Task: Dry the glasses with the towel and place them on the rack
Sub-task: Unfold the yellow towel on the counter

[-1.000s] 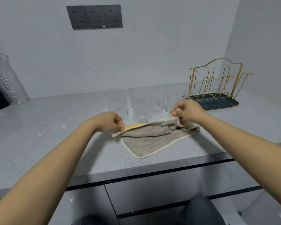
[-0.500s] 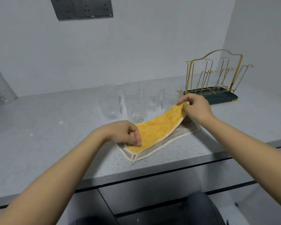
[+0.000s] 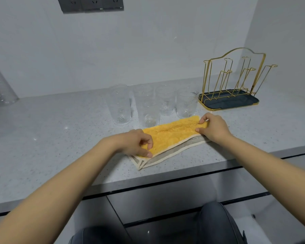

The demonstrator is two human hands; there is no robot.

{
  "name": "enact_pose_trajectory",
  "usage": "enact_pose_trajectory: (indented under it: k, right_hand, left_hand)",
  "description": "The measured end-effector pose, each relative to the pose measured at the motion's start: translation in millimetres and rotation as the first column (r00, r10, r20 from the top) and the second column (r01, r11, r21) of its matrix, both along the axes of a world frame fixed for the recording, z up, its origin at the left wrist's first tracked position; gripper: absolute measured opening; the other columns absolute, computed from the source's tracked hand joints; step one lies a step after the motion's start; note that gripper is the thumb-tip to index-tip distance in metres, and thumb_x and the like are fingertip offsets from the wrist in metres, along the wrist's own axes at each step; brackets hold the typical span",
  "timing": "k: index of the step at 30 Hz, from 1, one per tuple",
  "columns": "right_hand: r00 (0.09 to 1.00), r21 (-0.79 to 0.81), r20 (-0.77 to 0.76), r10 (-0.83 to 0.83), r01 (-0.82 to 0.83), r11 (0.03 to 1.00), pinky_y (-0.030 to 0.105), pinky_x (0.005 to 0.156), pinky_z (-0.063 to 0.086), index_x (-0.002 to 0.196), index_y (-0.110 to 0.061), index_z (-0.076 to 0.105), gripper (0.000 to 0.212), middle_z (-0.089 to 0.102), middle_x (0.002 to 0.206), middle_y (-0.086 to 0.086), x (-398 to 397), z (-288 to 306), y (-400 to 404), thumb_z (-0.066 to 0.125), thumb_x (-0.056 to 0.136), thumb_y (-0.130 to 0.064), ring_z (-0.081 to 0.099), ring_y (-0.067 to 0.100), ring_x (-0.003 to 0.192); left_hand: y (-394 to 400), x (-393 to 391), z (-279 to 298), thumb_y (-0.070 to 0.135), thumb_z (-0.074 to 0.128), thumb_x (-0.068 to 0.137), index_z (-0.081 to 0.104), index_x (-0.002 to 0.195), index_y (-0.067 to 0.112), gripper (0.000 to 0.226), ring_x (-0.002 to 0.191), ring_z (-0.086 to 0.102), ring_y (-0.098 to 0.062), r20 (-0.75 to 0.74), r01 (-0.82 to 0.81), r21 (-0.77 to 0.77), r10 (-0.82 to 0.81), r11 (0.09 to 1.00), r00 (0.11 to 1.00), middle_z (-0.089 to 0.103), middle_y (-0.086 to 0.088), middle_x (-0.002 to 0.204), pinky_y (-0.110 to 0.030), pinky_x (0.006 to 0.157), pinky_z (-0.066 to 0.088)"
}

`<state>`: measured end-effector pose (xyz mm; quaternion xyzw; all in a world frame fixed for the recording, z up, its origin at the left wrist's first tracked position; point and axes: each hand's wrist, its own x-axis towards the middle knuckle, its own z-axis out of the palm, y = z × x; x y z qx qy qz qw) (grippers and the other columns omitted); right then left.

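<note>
While both hands are working the towel (image 3: pixel 173 133) near the front edge of the table (image 3: pixel 60 131), the glasses (image 3: pixel 186 103) are standing untouched in a cluster just behind it, and the gold wire rack (image 3: pixel 236 80) is sitting empty to their right. The left hand (image 3: pixel 136 143) is pinching the towel's near left end between thumb and curled fingers (image 3: pixel 149 144), and the right hand (image 3: pixel 214 128) is gripping the far right end, fingers curled over the yellow face. The towel is lying folded, yellow side up over grey layers with a pale trim. It is looking soft and limp, so it should be bunching easily into a palm or down inside a glass. The glasses are appearing thin, ribbed and fragile, probably slick if wet; taking one round the lower wall, through the cloth, seems safest. Nothing is dried yet.
</note>
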<state>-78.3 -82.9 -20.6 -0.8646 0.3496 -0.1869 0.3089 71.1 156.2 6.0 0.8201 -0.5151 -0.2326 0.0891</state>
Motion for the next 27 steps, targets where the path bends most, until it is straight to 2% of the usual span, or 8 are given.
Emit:
enact_pose_trajectory:
  k: [6, 9, 13, 15, 19, 21, 24, 27]
  right_hand:
    - [1.000, 0.158, 0.013, 0.023, -0.025, 0.987, 0.023, 0.057, 0.036, 0.083, -0.010, 0.058, 0.024, 0.061, 0.090, 0.001, -23, 5, 13, 0.077, 0.074, -0.023, 0.053, 0.016, 0.087]
    - [1.000, 0.227, 0.029, 0.000, -0.007, 0.974, 0.022, 0.054, 0.039, 0.082, -0.010, 0.059, 0.020, 0.060, 0.079, -0.001, -28, 8, 17, 0.077, 0.075, -0.015, 0.056, 0.013, 0.075]
    - [0.993, 0.343, 0.119, -0.023, -0.020, 0.939, 0.023, 0.056, 0.043, 0.084, -0.010, 0.062, 0.019, 0.059, 0.083, 0.006, -33, 17, 20, 0.075, 0.074, -0.002, 0.054, 0.015, 0.064]
    - [0.983, 0.367, 0.180, -0.033, -0.036, 0.930, 0.023, 0.058, 0.046, 0.085, -0.011, 0.063, 0.019, 0.059, 0.093, 0.010, -37, 22, 20, 0.073, 0.074, 0.001, 0.055, 0.017, 0.069]
    - [0.999, 0.159, -0.015, 0.037, -0.034, 0.987, 0.026, 0.076, 0.039, 0.088, -0.010, 0.061, 0.017, 0.056, 0.118, 0.011, -45, 11, 30, 0.073, 0.077, -0.006, 0.054, 0.025, 0.110]
    - [0.995, 0.109, -0.071, 0.073, -0.065, 0.992, 0.024, 0.076, 0.035, 0.089, -0.010, 0.060, 0.018, 0.057, 0.117, 0.011, -46, 9, 31, 0.073, 0.078, -0.009, 0.055, 0.023, 0.106]
    - [0.988, 0.155, -0.104, 0.116, -0.099, 0.983, 0.026, 0.061, 0.044, 0.090, -0.010, 0.059, 0.017, 0.058, 0.098, 0.005, -47, 13, 28, 0.072, 0.080, -0.015, 0.057, 0.017, 0.071]
    - [0.996, 0.095, -0.049, 0.068, -0.063, 0.993, 0.029, 0.065, 0.044, 0.091, -0.010, 0.060, 0.018, 0.060, 0.095, 0.004, -43, 9, 26, 0.068, 0.083, -0.024, 0.055, 0.018, 0.082]
  left_hand:
    - [14, 11, 11, 0.041, 0.081, 0.077, 0.063, 0.084, 0.030, 0.022, 0.084, 0.054, -0.020, -0.008, -0.010, 0.096, 0.011, 0.995, 1.000, 0.052, -0.002, 0.097, -0.039, 0.083, 0.049]
    - [15, 4, 4, 0.032, 0.083, 0.076, 0.064, 0.084, 0.024, 0.023, 0.086, 0.060, -0.024, 0.034, -0.029, 0.027, 0.028, 0.999, 0.999, 0.057, -0.008, 0.103, -0.042, 0.082, 0.055]
    - [22, 6, 4, 0.025, 0.082, 0.078, 0.063, 0.069, 0.029, 0.022, 0.067, 0.054, -0.013, -0.008, -0.043, -0.061, 0.043, 0.997, 0.999, 0.063, -0.001, 0.080, -0.035, 0.073, 0.050]
    - [26, 9, 9, 0.027, 0.082, 0.078, 0.065, 0.069, 0.031, 0.020, 0.071, 0.056, -0.011, -0.041, -0.075, -0.068, 0.072, 0.995, 0.997, 0.066, 0.003, 0.080, -0.033, 0.078, 0.050]
    - [28, 7, 1, 0.028, 0.083, 0.076, 0.067, 0.064, 0.033, 0.021, 0.067, 0.053, -0.013, -0.014, -0.012, -0.029, 0.012, 0.999, 1.000, 0.067, -0.002, 0.081, -0.035, 0.070, 0.047]
    - [28, 7, -3, 0.028, 0.083, 0.076, 0.066, 0.061, 0.033, 0.024, 0.065, 0.052, -0.013, -0.006, -0.015, -0.025, 0.014, 1.000, 1.000, 0.063, 0.003, 0.078, -0.035, 0.069, 0.047]
    - [26, 5, 1, 0.045, 0.078, 0.078, 0.067, 0.062, 0.031, 0.025, 0.066, 0.055, -0.011, -0.015, -0.055, 0.014, 0.055, 0.998, 0.998, 0.063, 0.009, 0.068, -0.033, 0.077, 0.045]
    - [18, -3, 0, 0.053, 0.062, 0.089, 0.068, 0.084, 0.023, 0.031, 0.093, 0.062, -0.015, 0.233, -0.126, -0.044, 0.133, 0.991, 0.963, 0.070, 0.000, 0.092, -0.043, 0.109, 0.027]
